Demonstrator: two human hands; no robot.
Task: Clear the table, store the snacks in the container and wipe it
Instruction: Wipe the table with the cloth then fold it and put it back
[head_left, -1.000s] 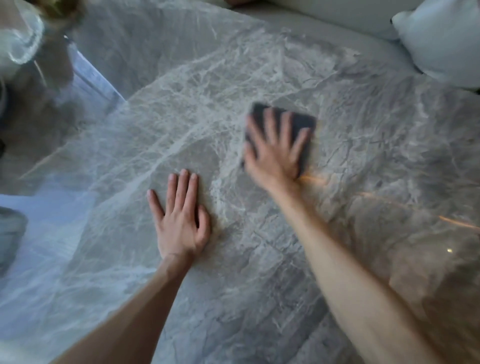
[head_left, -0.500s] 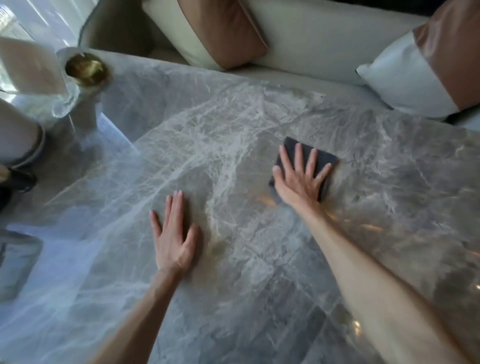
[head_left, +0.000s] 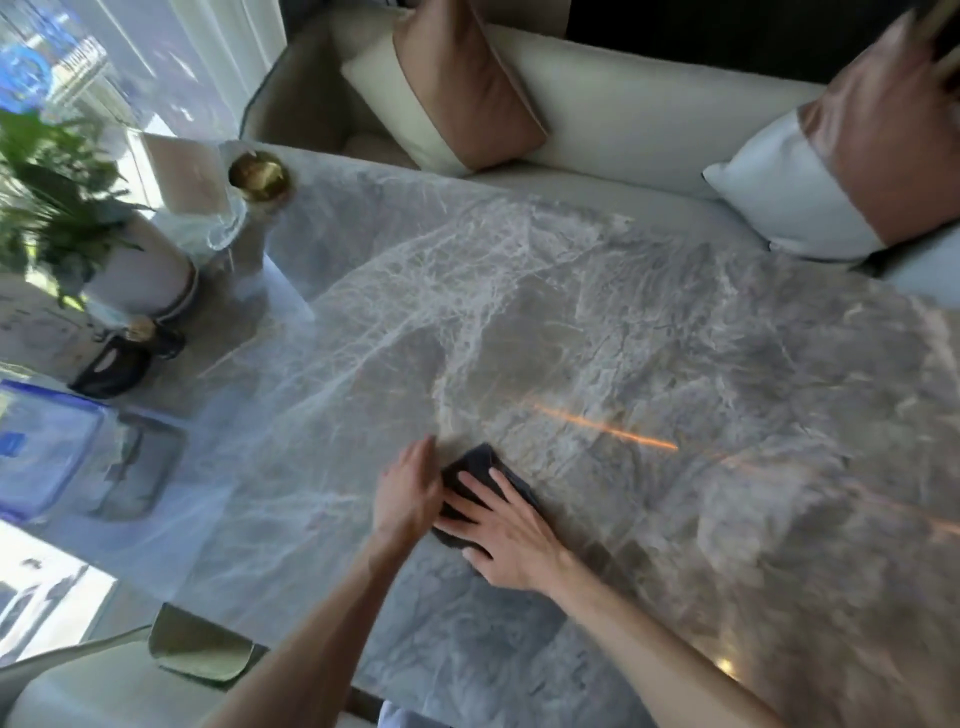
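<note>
A dark cloth lies on the grey marble table, near its front middle. My right hand presses flat on the cloth with fingers spread and straight. My left hand rests on the table right beside the cloth's left edge, fingers straight, touching it. A clear plastic container with a blue-rimmed lid stands at the table's left end.
A potted plant in a white pot, a brass-topped object, a glass and a small dark object crowd the far left corner. A cream sofa with cushions runs behind the table. A chair sits front left.
My right hand dragged the cloth back toward me and leftward until it met my left hand. The view tilted up, bringing the container and plant into sight.
</note>
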